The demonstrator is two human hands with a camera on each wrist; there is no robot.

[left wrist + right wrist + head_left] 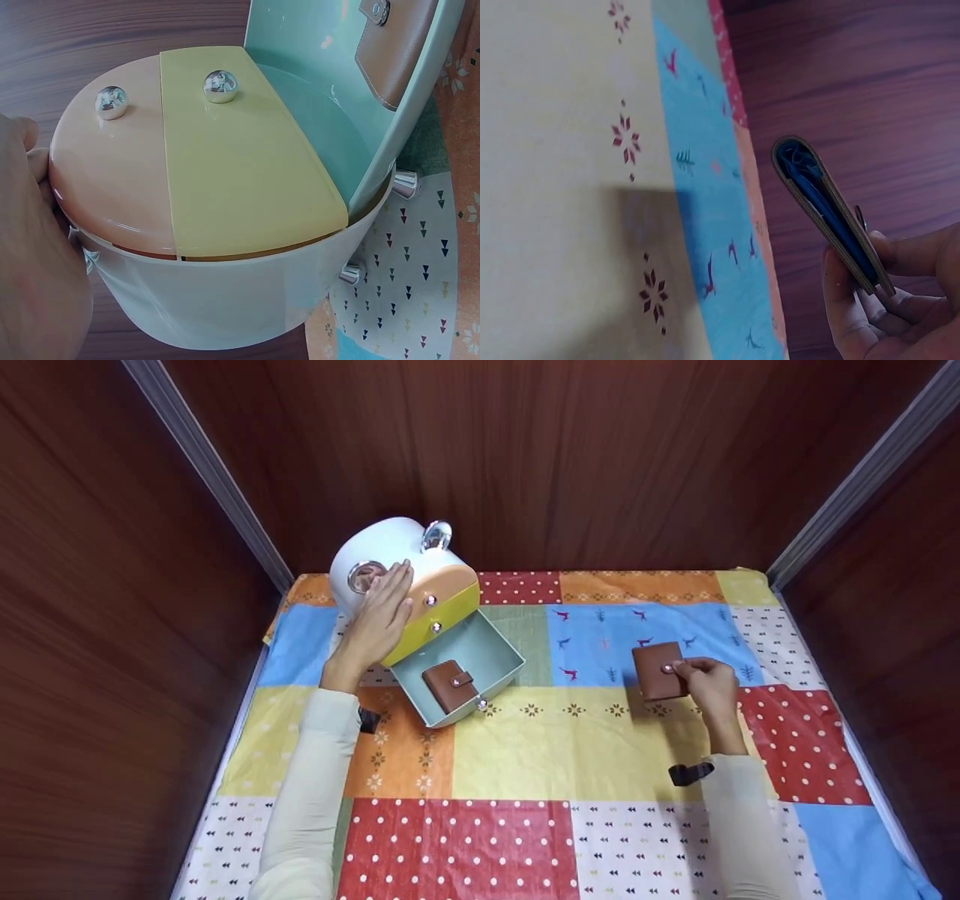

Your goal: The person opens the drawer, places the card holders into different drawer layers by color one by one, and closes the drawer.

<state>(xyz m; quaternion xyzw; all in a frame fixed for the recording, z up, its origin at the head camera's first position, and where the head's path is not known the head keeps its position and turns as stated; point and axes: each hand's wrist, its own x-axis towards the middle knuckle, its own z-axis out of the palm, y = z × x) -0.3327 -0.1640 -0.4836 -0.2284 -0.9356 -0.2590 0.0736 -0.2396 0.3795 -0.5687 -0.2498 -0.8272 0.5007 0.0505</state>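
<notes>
A small rounded white organizer (382, 536) with an orange drawer (112, 172), a yellow drawer (247, 165) and a pulled-out mint-green drawer (495, 649) stands at the back left. My left hand (377, 619) rests with extended fingers on its top, beside the orange drawer. Inside the mint drawer lies a brown snap wallet (442, 679). On the right, my right hand (712, 686) pinches a second brown wallet (654, 675) between thumb and fingers, above the cloth. Blue material shows between that wallet's folds (821, 202) in the right wrist view.
A patchwork-patterned tablecloth (525, 742) covers the table. Dark wood panels (525, 457) enclose the back and both sides. Silver round knobs (436, 628) sit on the drawer fronts, and a chrome ear-like piece (437, 535) sticks up from the organizer.
</notes>
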